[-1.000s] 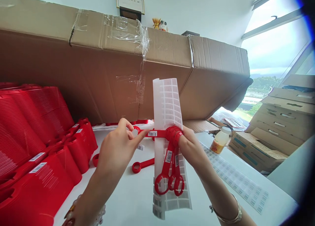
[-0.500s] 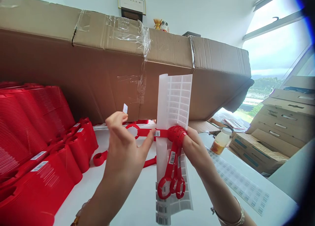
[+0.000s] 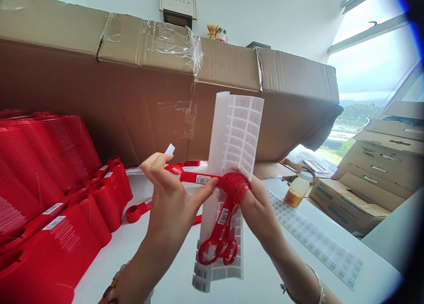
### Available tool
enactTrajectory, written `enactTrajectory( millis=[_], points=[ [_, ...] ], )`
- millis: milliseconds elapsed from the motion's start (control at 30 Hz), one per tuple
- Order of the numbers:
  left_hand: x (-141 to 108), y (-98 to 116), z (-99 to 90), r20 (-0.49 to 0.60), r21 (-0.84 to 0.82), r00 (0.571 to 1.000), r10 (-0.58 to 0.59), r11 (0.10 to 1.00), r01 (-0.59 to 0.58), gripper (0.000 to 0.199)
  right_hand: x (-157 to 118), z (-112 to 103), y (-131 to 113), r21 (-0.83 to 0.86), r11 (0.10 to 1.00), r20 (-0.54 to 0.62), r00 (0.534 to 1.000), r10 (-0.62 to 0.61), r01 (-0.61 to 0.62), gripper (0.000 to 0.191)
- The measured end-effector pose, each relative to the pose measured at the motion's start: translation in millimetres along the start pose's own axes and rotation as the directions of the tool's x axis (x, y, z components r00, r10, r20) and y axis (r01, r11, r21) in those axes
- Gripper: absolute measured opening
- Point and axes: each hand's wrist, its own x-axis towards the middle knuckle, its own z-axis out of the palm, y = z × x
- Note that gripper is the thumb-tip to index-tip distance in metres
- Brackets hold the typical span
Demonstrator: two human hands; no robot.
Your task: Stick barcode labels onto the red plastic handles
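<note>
My left hand has curled fingers, with a small white sticker label at the index fingertip. Its thumb is stretched out and touches a red plastic strip with ring ends, which bears a barcode label. My right hand is closed around several such red strips, their rings overlapping in the grip and two hanging down with barcodes. Behind them, the same hand holds a curled sheet of sticker labels upright; its lower end shows printed barcodes. My right fingers are mostly hidden behind the sheet and strips.
Stacks of red plastic pieces fill the left side. A loose red piece lies on the white table. A large cardboard box spans the back. At right are a label sheet, a jar and cartons.
The right hand, strips and label sheet have shifted slightly left and tilted. The left thumb has slid right along the strip, past its barcode. The label remains at the left index fingertip.
</note>
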Motion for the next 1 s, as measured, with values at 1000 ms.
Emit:
enactTrajectory(
  millis=[1000],
  points=[
    [29.8, 23.4, -68.2, 0.562, -0.463, 0.699, -0.443, 0.531, 0.709, 0.049, 33.4, -36.7, 5.9, 0.041, 0.994, 0.134, 0.987, 0.093, -0.099, 0.017]
  ],
)
